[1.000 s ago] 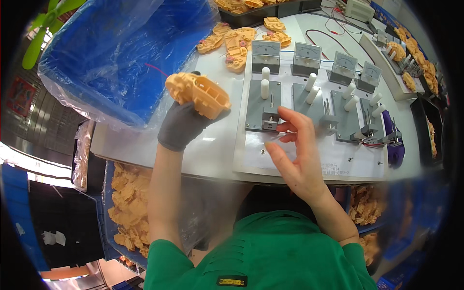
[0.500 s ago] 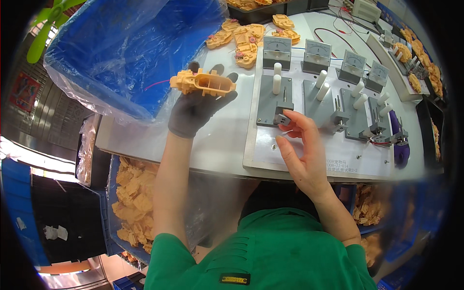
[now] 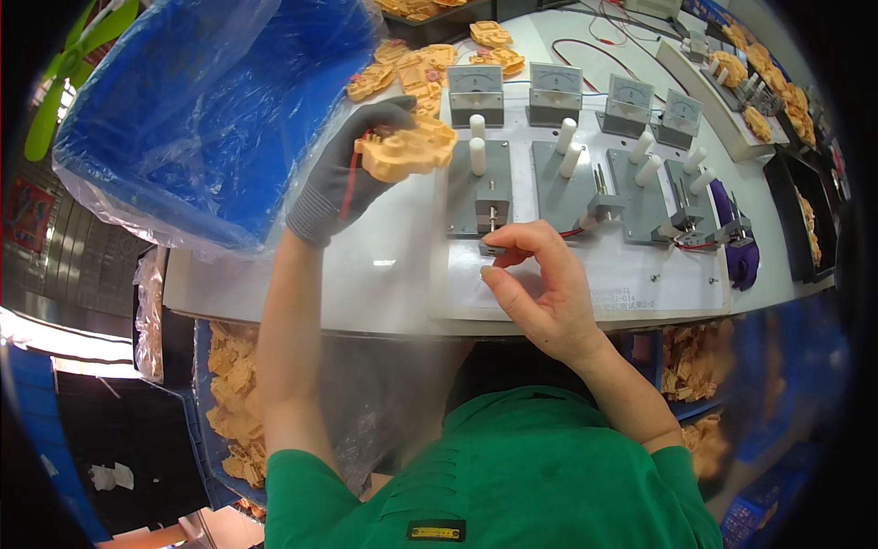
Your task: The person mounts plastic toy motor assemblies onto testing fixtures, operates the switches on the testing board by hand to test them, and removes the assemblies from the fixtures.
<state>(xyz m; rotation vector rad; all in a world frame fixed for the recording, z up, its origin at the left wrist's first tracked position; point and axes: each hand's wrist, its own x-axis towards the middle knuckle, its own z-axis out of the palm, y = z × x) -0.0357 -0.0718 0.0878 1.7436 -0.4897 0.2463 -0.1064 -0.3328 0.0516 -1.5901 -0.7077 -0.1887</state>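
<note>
In my left hand (image 3: pixel 343 174), which wears a dark grey glove, is a yellow-orange moulded plastic part (image 3: pixel 407 149), held above the table beside the blue bin. A red wire (image 3: pixel 350 188) hangs from the part across the glove. My bare right hand (image 3: pixel 540 284) is at the leftmost grey test fixture (image 3: pixel 462 192). Its index fingertip touches the near end of the fixture's metal slider block (image 3: pixel 492 218), while the thumb stays apart below it. Two white pegs (image 3: pixel 477 157) stand on this fixture. Behind it sits an analogue meter (image 3: pixel 476 91).
More fixtures (image 3: pixel 626 206) with pegs and meters run to the right. A plastic-lined blue bin (image 3: pixel 119 128) stands at the left. Several yellow-orange parts (image 3: pixel 425 78) lie at the back. Below the table edge is a crate of parts (image 3: pixel 233 384). A purple object (image 3: pixel 743 261) lies far right.
My left hand has turned the plastic part over, from its hollow slotted side to another face. The slider block has shifted away from me along its fixture, over the metal pins. The view has shifted too.
</note>
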